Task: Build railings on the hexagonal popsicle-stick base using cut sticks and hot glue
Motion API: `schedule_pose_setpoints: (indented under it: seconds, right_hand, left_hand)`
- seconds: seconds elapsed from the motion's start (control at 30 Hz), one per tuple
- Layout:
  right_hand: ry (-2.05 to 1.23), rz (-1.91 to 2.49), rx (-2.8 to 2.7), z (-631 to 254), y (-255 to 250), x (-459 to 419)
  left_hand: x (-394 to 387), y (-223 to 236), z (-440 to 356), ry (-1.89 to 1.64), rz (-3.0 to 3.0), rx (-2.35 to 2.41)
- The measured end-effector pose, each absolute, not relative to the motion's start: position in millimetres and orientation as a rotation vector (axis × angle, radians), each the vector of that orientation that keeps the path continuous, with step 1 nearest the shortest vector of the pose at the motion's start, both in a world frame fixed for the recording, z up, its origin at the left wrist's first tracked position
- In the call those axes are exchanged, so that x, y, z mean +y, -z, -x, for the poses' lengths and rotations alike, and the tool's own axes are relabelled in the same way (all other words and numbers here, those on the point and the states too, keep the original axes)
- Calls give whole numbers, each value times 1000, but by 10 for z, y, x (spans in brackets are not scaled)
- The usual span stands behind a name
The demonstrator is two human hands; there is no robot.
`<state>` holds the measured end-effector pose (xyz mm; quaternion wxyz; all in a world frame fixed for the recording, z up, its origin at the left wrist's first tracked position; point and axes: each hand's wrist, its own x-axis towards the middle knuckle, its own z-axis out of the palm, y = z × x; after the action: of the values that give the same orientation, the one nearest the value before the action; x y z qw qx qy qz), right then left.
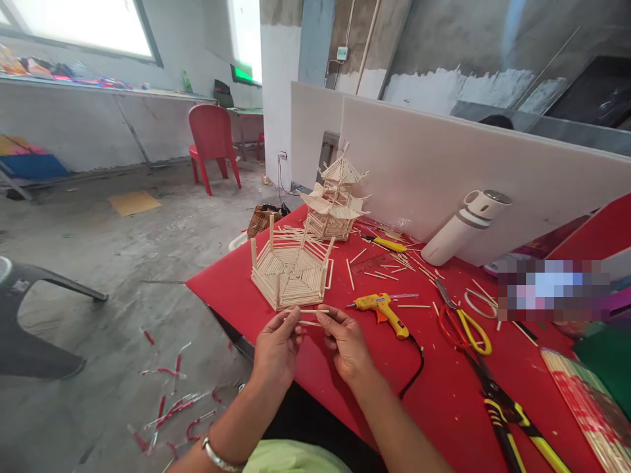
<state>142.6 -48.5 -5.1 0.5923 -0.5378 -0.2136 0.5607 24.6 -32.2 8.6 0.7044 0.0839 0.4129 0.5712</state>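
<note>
The left hand point(280, 340) and the right hand point(347, 338) are each found pinching an end of thin sticks point(310, 323), held near the edge of the red surface point(434, 420) — just before the hexagonal stick base point(290, 270), the yellow glue gun point(380, 307) lying to the right.

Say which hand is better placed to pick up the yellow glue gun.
The right hand, most likely: the glue gun lies close to it, on its outer side. The left hand is farther away. Both hold thin sticks, so the right would need freeing first.
</note>
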Motion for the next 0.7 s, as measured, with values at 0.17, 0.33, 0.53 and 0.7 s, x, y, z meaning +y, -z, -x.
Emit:
schedule_pose_setpoints:
  seconds: [0.17, 0.33, 0.53, 0.7]
  right_hand:
    - [-1388, 1192, -356, -1283, -64, -489]
    - [-1406, 1164, -283, -1110, -85, -482]
    - [-1368, 1162, -229, -1029, -9, -376]
    - [-1352, 1161, -194, -989, -14, -345]
  left_hand:
    - [-311, -80, -238, -1266, -184, 917]
    - [-324, -76, -251, -1252, -214, 926]
    - [-277, -42, -265, -1259, -210, 933]
    - [-258, -56, -272, -1251, -176, 930]
